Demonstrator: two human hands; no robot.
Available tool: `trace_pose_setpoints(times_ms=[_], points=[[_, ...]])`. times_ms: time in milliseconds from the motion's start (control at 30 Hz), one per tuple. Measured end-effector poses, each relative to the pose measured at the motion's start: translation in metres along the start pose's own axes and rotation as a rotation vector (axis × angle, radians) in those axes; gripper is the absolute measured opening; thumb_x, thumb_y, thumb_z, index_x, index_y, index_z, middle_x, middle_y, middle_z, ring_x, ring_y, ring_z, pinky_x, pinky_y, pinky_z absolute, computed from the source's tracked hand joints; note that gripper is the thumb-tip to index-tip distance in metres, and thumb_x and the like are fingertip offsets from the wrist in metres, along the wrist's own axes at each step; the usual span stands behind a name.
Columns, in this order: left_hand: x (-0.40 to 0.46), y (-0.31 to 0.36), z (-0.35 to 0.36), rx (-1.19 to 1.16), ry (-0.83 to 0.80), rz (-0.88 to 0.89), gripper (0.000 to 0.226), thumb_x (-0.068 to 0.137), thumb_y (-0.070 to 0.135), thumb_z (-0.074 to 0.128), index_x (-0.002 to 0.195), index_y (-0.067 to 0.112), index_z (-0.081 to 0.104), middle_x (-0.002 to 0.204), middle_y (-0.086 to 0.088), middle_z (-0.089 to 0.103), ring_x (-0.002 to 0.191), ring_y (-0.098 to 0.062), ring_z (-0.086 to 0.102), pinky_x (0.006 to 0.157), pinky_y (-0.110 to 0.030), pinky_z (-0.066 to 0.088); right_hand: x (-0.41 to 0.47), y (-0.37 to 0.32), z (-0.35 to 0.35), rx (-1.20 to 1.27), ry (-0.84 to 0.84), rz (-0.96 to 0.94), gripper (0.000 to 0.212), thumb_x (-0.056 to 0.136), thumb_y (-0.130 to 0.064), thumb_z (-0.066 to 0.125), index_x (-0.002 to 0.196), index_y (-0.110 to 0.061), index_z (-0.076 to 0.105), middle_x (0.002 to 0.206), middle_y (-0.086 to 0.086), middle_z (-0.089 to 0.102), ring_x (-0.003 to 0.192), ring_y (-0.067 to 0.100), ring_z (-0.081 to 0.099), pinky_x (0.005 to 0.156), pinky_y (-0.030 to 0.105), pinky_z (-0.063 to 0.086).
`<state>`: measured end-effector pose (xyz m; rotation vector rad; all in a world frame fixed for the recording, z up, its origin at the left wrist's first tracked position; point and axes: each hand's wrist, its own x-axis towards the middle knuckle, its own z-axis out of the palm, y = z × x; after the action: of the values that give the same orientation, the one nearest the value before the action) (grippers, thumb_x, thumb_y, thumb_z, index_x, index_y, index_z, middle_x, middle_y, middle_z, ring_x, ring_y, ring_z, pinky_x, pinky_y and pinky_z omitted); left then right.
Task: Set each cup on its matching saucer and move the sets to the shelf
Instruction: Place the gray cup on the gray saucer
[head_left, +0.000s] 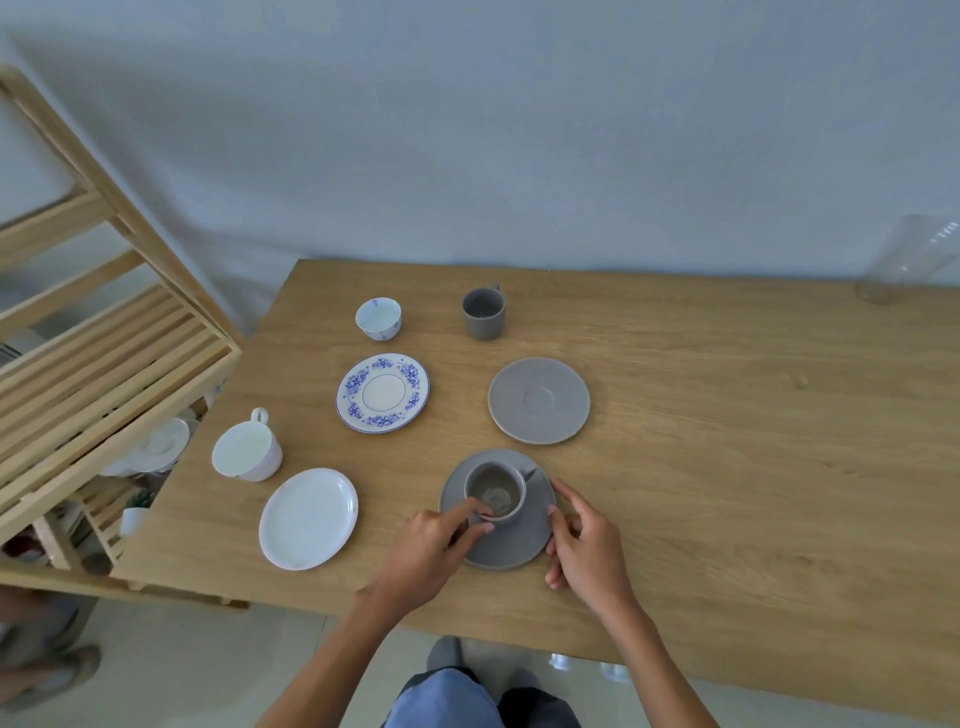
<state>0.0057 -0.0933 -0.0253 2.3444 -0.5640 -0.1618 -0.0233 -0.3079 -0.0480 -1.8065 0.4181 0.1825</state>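
A grey cup (496, 491) stands on a dark grey saucer (511, 545) at the near middle of the table. My left hand (434, 551) pinches the cup's near rim. My right hand (584, 545) touches the saucer's right edge with its fingers spread. Farther back lie a lighter grey saucer (538, 400) and a second grey cup (483, 313). A blue-flowered saucer (383, 393) sits in front of a small blue-and-white cup (378, 318). At the left are a white cup (247, 451) and a white saucer (308, 518).
A wooden slatted shelf (104, 358) stands left of the wooden table (753, 467), with white dishes (161, 447) on a lower level. A clear glass vessel (909, 260) stands at the table's far right corner. A person's foot (47, 675) shows at the lower left.
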Motion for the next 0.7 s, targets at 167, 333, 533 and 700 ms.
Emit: trace_pose_setpoints(times_ms=[167,333,533,700], points=[[-0.002,-0.002,0.000,-0.001,0.004,0.014,0.018,0.100,0.037,0.052,0.115,0.030,0.058,0.054,0.002,0.051,0.047,-0.013,0.047,0.051,-0.023,0.038,-0.003,-0.003,0.001,-0.014,0.017,-0.009,0.041,0.105,-0.021,0.054,0.144,-0.033,0.053,0.067,0.011,0.066,0.038,0.019,0.062,0.038,0.029,0.055],[-0.008,-0.004,-0.003,-0.063,-0.009,0.002,0.032,0.101,0.034,0.052,0.133,0.032,0.046,0.057,0.008,0.046,0.048,-0.011,0.044,0.056,-0.031,0.045,-0.009,-0.006,0.003,-0.029,0.052,-0.002,0.040,0.104,-0.021,0.054,0.142,-0.035,0.054,0.066,0.012,0.067,0.038,0.018,0.061,0.038,0.028,0.052],[-0.030,-0.026,-0.023,-0.218,0.154,-0.087,0.037,0.100,0.027,0.055,0.135,0.033,0.045,0.058,0.011,0.045,0.047,-0.009,0.039,0.050,-0.024,0.034,-0.021,-0.006,0.011,0.061,0.163,0.106,0.027,0.103,-0.022,0.056,0.128,-0.031,0.062,0.066,0.013,0.067,0.038,0.016,0.053,0.035,0.026,0.044],[-0.066,-0.078,-0.065,-0.298,0.310,-0.251,0.029,0.098,0.023,0.057,0.120,0.043,0.053,0.058,-0.001,0.049,0.049,-0.007,0.037,0.050,-0.025,0.036,-0.057,-0.015,0.056,0.091,0.346,0.130,0.015,0.102,-0.017,0.057,0.105,-0.023,0.071,0.056,0.007,0.062,0.039,0.011,0.045,0.036,0.024,0.035]])
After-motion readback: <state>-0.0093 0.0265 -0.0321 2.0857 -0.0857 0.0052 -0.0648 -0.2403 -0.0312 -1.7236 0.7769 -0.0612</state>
